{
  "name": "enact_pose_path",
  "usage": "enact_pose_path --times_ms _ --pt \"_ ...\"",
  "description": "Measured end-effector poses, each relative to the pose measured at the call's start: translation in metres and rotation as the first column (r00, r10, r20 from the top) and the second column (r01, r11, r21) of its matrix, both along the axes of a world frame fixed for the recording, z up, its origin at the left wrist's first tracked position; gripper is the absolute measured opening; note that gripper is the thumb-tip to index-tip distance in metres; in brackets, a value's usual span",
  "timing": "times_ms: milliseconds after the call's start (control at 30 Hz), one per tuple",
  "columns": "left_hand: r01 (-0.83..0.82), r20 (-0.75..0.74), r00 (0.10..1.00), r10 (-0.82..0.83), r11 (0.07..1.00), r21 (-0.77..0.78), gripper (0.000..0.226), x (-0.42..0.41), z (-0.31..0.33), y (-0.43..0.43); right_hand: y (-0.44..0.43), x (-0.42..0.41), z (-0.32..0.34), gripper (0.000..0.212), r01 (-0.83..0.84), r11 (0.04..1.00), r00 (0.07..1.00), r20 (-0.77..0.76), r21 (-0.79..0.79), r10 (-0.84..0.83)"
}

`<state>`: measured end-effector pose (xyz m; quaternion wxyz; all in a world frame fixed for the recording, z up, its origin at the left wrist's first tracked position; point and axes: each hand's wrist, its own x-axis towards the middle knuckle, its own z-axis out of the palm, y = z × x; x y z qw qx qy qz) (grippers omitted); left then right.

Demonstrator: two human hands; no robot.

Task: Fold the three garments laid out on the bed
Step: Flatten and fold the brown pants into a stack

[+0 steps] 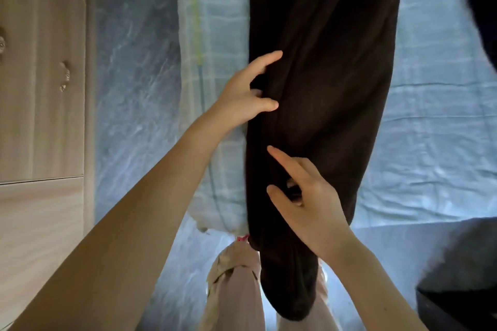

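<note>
Dark brown, the garment (322, 62) lay along the bed (430, 142) from twelve to six o'clock, its end hanging off; the left hand (242, 91) gripped its nine o'clock edge, fingers curled; the right hand (309, 196) seemingly pinched a fold nearer six; lifting both evenly would probably keep edges matched.

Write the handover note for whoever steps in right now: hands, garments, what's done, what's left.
The left hand grips the left edge of the dark brown garment. The right hand pinches its fabric nearer the body.
The garment lies lengthwise on the bed, with its near end hanging over the edge. Another dark garment shows at the far right. The third cannot be made out for certain.
Done: no finished fold in view.
Left: fold this one, then the others.
</note>
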<state>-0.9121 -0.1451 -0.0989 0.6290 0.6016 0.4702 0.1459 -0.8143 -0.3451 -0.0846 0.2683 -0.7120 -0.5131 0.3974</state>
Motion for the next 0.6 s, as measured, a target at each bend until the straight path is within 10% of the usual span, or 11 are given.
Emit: enact_pose_path --times_ms 100,267,600 --pt "-0.079 -0.021 0.997 0.080 0.997 0.020 0.076 -0.003 -0.004 -0.009 -0.010 0.015 0.004 0.045 0.087 0.991 0.994 -0.077 0.099 -0.080" --pt "-0.156 -0.107 0.981 0.162 0.986 0.061 0.075 -0.009 0.004 -0.047 -0.023 0.066 -0.001 0.045 0.409 0.912 0.888 0.247 -0.035 -0.388" --pt "-0.308 0.040 0.947 0.318 0.937 -0.168 0.070 -0.035 0.000 -0.159 -0.059 0.075 -0.003 0.058 0.315 0.940 0.947 -0.013 -0.131 -0.320"
